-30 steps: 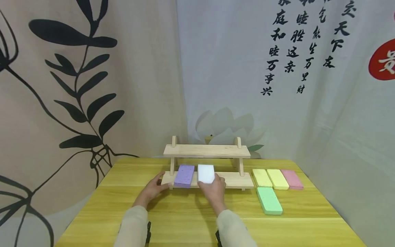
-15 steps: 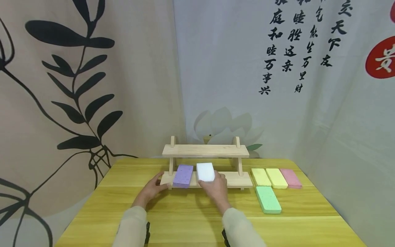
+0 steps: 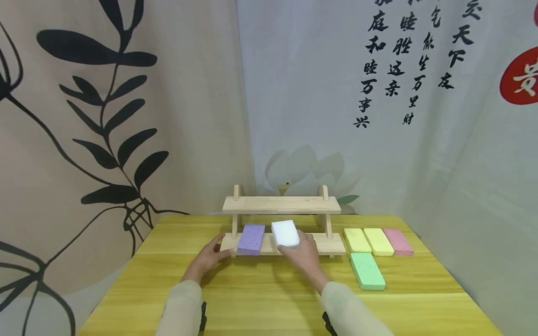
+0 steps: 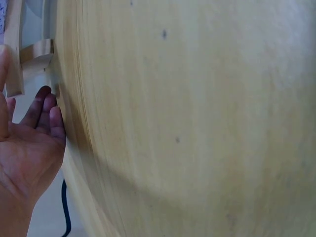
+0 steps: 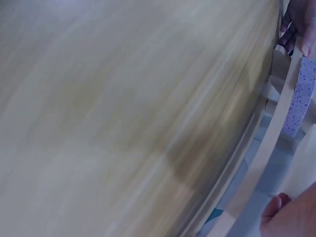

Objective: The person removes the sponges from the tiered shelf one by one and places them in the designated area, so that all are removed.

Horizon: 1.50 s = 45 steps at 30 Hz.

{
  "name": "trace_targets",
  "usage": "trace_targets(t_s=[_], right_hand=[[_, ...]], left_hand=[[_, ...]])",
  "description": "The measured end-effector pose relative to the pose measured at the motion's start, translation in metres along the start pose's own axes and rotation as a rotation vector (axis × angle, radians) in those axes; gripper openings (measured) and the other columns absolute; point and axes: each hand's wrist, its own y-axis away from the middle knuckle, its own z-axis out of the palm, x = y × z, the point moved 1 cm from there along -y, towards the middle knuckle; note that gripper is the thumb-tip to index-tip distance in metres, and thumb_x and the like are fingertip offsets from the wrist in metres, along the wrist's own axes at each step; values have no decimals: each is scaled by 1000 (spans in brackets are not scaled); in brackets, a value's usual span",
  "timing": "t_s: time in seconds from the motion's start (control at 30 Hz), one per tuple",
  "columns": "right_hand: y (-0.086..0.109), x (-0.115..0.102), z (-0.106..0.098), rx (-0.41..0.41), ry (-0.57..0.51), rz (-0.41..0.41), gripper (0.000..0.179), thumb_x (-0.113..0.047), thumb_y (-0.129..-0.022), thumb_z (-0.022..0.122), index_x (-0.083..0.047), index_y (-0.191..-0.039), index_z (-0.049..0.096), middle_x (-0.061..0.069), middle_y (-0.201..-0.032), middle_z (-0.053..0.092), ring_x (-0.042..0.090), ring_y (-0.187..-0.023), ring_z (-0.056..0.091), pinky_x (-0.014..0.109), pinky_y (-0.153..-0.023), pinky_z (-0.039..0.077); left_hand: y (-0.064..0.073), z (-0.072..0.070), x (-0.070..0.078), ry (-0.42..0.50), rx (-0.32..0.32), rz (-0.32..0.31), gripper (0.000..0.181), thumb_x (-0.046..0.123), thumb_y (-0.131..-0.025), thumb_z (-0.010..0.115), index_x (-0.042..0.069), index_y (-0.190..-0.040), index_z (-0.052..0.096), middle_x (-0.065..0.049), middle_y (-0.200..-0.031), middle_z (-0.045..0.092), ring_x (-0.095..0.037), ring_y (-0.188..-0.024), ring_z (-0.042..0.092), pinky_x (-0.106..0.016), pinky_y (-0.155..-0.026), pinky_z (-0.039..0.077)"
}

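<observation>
My right hand (image 3: 303, 252) grips a white sponge block (image 3: 286, 233) over the lower board of a small two-tier wooden rack (image 3: 281, 205). The block sits tilted in the fingers; whether it touches the board cannot be told. Left of it a speckled purple sponge (image 3: 251, 239) leans on the lower board and hangs over its front edge. My left hand (image 3: 208, 258) holds the left end of that board, thumb at the front edge. In the left wrist view, the other fingers of the left hand (image 4: 32, 148) reach past the board's end.
Right of the rack lie two yellow sponges (image 3: 357, 241), a pink sponge (image 3: 398, 241) and, nearer, a green sponge (image 3: 367, 271). All rest on the wooden table (image 3: 252, 303). A printed curtain (image 3: 201, 116) hangs close behind the table.
The right hand has lifted the white sponge slightly and shifted it to the right, turning it a little. The left hand keeps its place on the rack.
</observation>
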Motion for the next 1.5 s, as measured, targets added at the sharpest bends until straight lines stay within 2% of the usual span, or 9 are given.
trace_targets(t_s=[0.17,0.37,0.53,0.73,0.97,1.13,1.5], right_hand=[[-3,2,-15,-21,-4,-28,72,-37,-75,83,2,-129,59,15,-111,60,28,-99,54,44,-81,50],[-4,10,-33,-36,-13,-14,73,-36,-77,82,2,-133,56,17,-117,58,29,-101,56,45,-82,51],[-5,21,-40,-49,-6,-12,75,-37,-79,81,3,-136,53,19,-122,57,30,-103,56,45,-83,50],[-5,33,-50,-63,4,12,82,-39,-80,80,3,-141,47,22,-129,52,32,-107,54,47,-86,48],[-2,47,-75,-79,30,3,82,-41,-83,78,3,-144,44,23,-134,51,34,-113,53,50,-91,46],[-1,56,-93,-80,28,16,84,-42,-84,77,4,-146,41,24,-136,48,36,-116,52,51,-93,45],[4,81,-128,-65,45,43,85,-41,-85,78,5,-145,39,26,-137,47,38,-116,51,52,-91,46]], left_hand=[[1,1,2,4,3,-6,79,34,-94,69,12,-157,27,-32,-143,44,-45,-129,45,-60,-105,37],[0,2,0,-32,12,-12,80,37,-94,69,13,-157,26,-34,-144,42,-47,-130,44,-61,-105,36],[-1,1,-2,-19,18,-25,81,38,-93,70,15,-157,27,-32,-145,42,-46,-131,43,-61,-105,36],[-1,0,-1,9,7,7,79,32,-94,70,10,-156,27,-34,-142,44,-46,-128,47,-60,-103,39],[-3,1,-3,6,1,-4,79,32,-94,69,12,-157,26,-33,-143,43,-45,-129,45,-60,-105,37],[0,0,1,4,7,6,78,30,-95,70,10,-157,26,-32,-141,46,-44,-127,48,-59,-104,38],[-1,0,0,22,-1,17,80,29,-93,71,9,-157,26,-32,-139,48,-43,-124,50,-57,-104,40]])
